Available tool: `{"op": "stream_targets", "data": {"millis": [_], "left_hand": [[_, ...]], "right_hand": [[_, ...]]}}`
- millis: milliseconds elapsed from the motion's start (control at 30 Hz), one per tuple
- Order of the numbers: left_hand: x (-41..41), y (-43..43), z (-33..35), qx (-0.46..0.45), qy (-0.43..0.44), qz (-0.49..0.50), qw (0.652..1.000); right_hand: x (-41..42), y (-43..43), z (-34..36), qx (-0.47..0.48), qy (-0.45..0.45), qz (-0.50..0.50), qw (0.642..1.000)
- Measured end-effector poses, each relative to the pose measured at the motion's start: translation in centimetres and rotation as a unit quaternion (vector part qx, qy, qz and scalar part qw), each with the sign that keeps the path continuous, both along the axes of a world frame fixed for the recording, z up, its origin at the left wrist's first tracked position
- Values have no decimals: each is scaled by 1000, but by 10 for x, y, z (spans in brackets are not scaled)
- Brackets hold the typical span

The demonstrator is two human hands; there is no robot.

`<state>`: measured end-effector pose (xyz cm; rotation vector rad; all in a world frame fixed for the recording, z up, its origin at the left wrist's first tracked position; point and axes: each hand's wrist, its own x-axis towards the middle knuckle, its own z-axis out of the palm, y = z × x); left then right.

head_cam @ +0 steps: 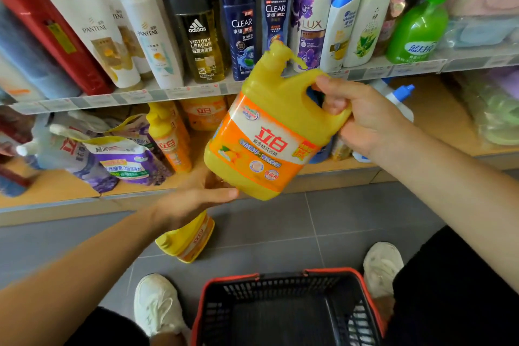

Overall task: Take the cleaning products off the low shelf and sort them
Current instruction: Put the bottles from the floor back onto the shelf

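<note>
Tilting: yellow detergent jug (269,135), orange label, pump top; right hand (365,118) fingers (334,105) curling round its handle; left hand (193,199) touching its base, finger state unclear.

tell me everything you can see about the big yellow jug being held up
The big yellow jug looks like glossy plastic, with a yellow pump top, a moulded loop handle and an orange-and-white wrap label bearing red Chinese characters. It is tilted rather than upright, held in the air in front of the shelves and above the grey floor. The right hand grips its handle, fingers curled through the loop. The left hand touches its lower edge from below.
</note>
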<state>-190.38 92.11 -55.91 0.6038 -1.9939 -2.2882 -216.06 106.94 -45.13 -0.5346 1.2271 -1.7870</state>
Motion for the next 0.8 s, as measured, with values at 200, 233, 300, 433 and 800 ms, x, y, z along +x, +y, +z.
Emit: {"op": "stream_targets", "data": {"millis": [200, 233, 300, 433, 800], "left_hand": [[-8, 21, 10, 143, 79, 88, 983], [-9, 22, 13, 162, 89, 106, 977], [-10, 24, 19, 184, 97, 136, 969], [-9, 20, 29, 135, 79, 188, 970], [6, 4, 36, -227, 16, 246, 942]], "right_hand": [[-3, -3, 2, 15, -97, -36, 994], [-4, -5, -1, 22, -100, -55, 993], [-3, -8, -11, 74, -65, -82, 992], [5, 0, -37, 184, 6, -57, 981], [0, 18, -75, 311, 443, 80, 837]]}}
